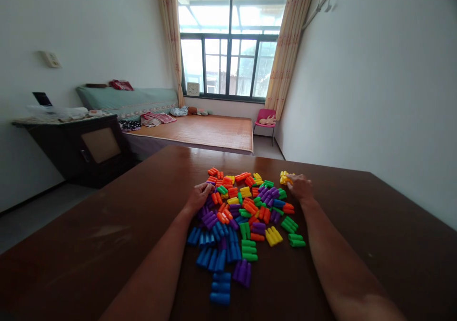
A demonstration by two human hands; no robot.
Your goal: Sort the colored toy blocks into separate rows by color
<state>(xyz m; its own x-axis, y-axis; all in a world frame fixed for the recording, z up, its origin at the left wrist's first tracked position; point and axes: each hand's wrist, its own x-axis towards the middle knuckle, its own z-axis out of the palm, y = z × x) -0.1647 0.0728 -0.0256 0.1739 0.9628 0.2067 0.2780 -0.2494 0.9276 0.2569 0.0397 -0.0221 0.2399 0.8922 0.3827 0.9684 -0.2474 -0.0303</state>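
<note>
A pile of colourful plastic building blocks [250,206], each made of joined tubes, is spread over the brown table [143,192]. At the pile's left edge my left hand [200,196] has its fingers closed around a purple block, mostly hidden by the fingertips. My right hand [302,187] is off the pile's far right corner, its fingers closed on a yellow block [284,178] in a small yellow cluster. Blue blocks [217,254] gather at the near left. Purple blocks [207,217] lie just below my left hand. Green blocks [290,224] sit left of my right forearm.
Beyond the table stands a bed [200,130] with clothes and soft toys on it. A dark cabinet [96,142] is at the left. By the right wall is a pink chair [264,117] holding a doll. A window [230,64] with curtains is behind.
</note>
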